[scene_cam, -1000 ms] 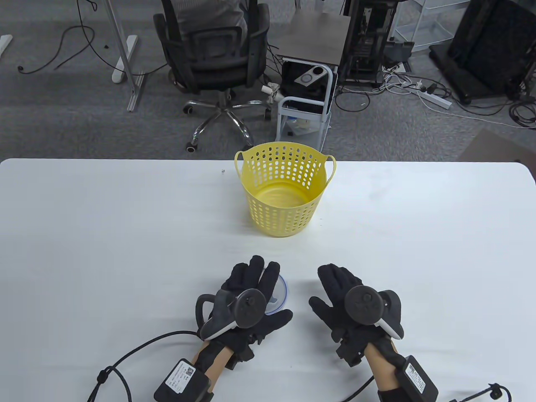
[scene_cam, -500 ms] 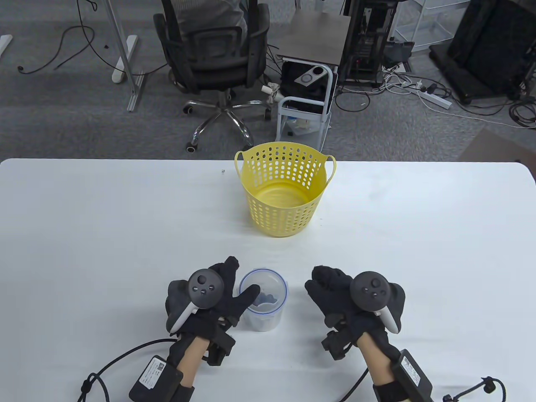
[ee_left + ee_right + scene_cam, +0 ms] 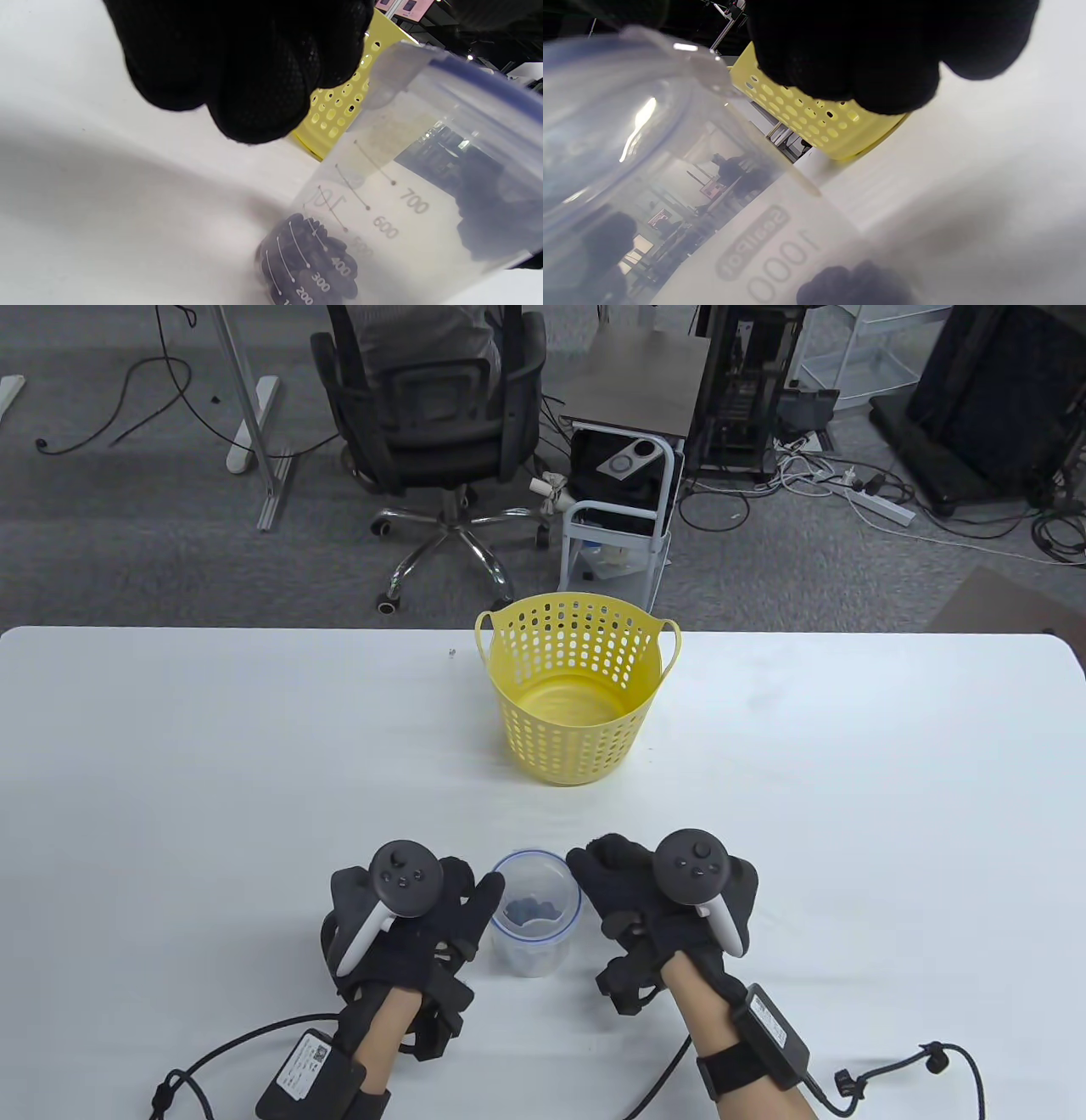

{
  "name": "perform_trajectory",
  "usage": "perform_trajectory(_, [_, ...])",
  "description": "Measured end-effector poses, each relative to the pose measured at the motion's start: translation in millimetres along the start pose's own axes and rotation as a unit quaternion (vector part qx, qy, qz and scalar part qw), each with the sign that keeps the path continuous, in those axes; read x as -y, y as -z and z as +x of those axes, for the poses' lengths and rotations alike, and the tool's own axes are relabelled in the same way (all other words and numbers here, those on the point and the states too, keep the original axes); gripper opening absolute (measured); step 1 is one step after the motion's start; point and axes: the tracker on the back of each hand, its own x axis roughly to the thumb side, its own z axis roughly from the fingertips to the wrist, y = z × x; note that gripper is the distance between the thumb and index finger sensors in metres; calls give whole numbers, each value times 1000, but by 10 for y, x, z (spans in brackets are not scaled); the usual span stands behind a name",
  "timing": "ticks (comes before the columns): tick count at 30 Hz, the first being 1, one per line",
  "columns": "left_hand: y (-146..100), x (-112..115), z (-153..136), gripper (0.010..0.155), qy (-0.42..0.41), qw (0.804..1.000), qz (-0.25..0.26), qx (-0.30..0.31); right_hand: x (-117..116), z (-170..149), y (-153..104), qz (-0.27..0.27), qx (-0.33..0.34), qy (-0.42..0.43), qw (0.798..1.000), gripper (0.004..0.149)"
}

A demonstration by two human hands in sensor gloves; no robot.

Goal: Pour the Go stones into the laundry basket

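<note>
A clear measuring cup (image 3: 532, 955) with a blue rim stands on the white table (image 3: 212, 780) near its front edge, with dark Go stones (image 3: 529, 909) in its bottom. The yellow perforated laundry basket (image 3: 567, 746) stands upright behind it, near the far edge. My left hand (image 3: 472, 892) lies just left of the cup, thumb by the rim; in the left wrist view its fingers (image 3: 254, 76) hang clear of the cup (image 3: 403, 169) and stones (image 3: 309, 262). My right hand (image 3: 604, 881) is against the cup's right side; whether it grips does not show. In the right wrist view the fingers (image 3: 882, 55) curl beside the cup (image 3: 670, 169).
A small speck (image 3: 451, 651) lies on the table left of the basket. Beyond the far edge stand an office chair (image 3: 441, 415) and a small cart (image 3: 624, 475). Glove cables (image 3: 212, 1052) trail along the table's front edge.
My left hand has come off the top of the cup and settled to its left. My right hand has moved left, up against the cup's right side. The cup and basket have not moved.
</note>
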Motion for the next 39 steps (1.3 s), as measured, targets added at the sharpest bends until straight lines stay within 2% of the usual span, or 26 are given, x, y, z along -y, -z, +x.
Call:
perform_trajectory(5, [60,84,3,67,9,1000,-19,6,-90,-21,-44,-2,12,-8,1000,60])
perform_trajectory(9, [75,101,12,65,7,1000,-5,15,-138,-34,-129,-22,10,22,999,54])
perform_trajectory(12, [92,115,7,65,-3,1000,2,24,-135,-44,-154,-13,7,17,1000,55])
perform_trajectory(19, [201,193,-74,67,-71,996,-17,57,-160,-73,-170,-8,-1,32,999,55])
perform_trajectory(25, [289,273,-142,70,-131,989,-44,43,-188,-73,-125,-2,0,29,1000,56])
perform_trajectory(26, [278,269,-133,71,-131,990,-32,32,-183,-60,-108,1,-2,20,1000,56])
perform_trajectory(27, [267,257,-118,71,-120,992,-20,23,-178,-57,-99,2,-1,14,1000,50])
perform_trajectory(28, [259,246,-110,66,-101,995,-13,24,-144,-80,-87,-20,12,30,999,48])
perform_trajectory(29, [229,167,-147,56,-127,991,26,23,-146,-88,-104,-11,2,41,999,48])
perform_trajectory(30, [218,129,-119,48,-152,987,42,35,-145,-92,-106,3,-2,41,999,48])
perform_trajectory(31, [201,130,-92,47,-137,990,38,21,-148,-96,-111,-4,-1,45,999,48])
perform_trajectory(32, [185,137,-97,47,-105,992,62,36,-145,-95,-107,-11,2,44,999,48])
perform_trajectory(33, [186,143,-103,47,-106,991,79,36,-147,-98,-107,-8,4,41,999,48])
perform_trajectory(36, [197,155,-135,47,-135,990,33,35,-151,-104,-116,-4,3,46,999,48])
perform_trajectory(39, [188,160,-166,55,-135,989,42,34,-125,-123,-113,-13,5,57,998,50])
